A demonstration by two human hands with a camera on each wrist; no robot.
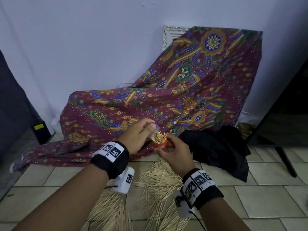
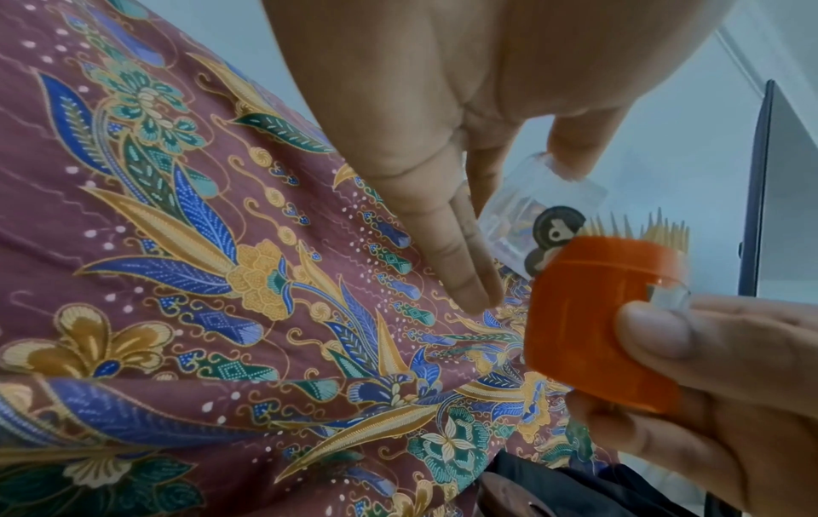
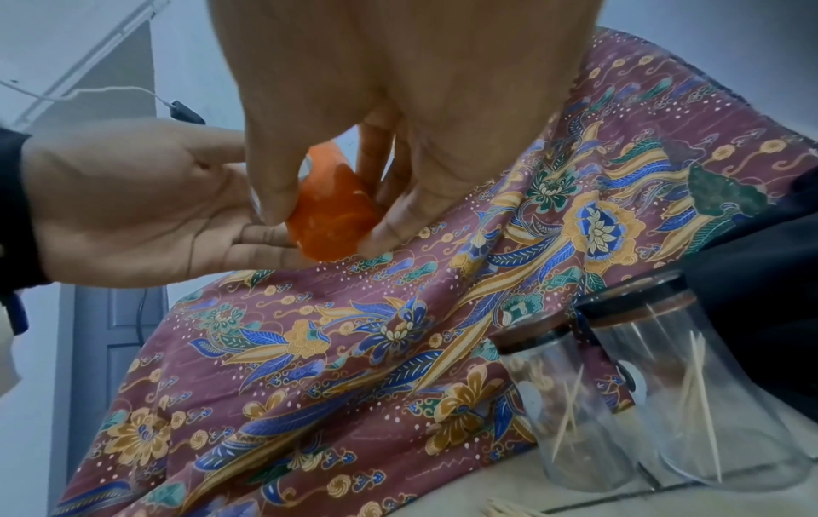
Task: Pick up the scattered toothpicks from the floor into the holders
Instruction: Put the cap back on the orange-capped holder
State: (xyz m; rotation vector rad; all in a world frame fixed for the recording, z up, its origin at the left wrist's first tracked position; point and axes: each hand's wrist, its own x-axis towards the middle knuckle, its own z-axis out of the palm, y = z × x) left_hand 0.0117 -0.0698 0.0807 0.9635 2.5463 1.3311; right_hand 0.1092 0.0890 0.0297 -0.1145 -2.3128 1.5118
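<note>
An orange toothpick holder (image 1: 160, 144) packed with upright toothpicks (image 1: 159, 136) is held above the patterned cloth. My right hand (image 1: 173, 147) grips its body from the right, thumb and fingers curled round it (image 3: 332, 217). My left hand (image 1: 146, 129) pinches a clear plastic lid (image 2: 544, 210) tilted against the holder's rim (image 2: 606, 314), just over the toothpick tips. Many loose toothpicks (image 1: 150, 189) lie scattered on the tiled floor below my wrists.
Two clear glass holders (image 3: 566, 402) (image 3: 708, 384) with a few toothpicks inside stand on the floor beside the batik cloth (image 1: 183, 90). A black cloth (image 1: 221, 147) lies to the right, with a dark stand leg (image 1: 283, 157) beyond it. A framed object leans on the wall.
</note>
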